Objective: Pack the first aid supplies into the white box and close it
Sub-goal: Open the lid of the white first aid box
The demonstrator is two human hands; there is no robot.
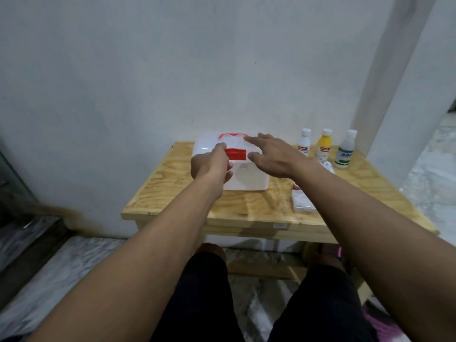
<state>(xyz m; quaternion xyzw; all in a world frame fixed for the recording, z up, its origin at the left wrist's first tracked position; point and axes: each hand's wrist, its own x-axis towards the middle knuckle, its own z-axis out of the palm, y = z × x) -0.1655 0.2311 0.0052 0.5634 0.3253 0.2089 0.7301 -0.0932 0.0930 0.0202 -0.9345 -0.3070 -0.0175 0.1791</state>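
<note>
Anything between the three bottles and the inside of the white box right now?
Yes: the lid of the white box is down, so the bottles can't go in yet. The left hand pinches the red latch at its front; the right hand is spread open above the lid.

Looks like a home: a plain room. Bare white painted wall (172, 58), stained brown near the floor (61, 267), which is marbled tile. Small table (259, 206) of raw, unpainted plywood stands against the wall. On it are a white box (249, 178) with a red latch and three small bottles (323, 149), the household first-aid sort. The person sits at it in dark shorts (197, 304), knees bare. Dark frame (14, 188) at the left edge, blurred.
</note>
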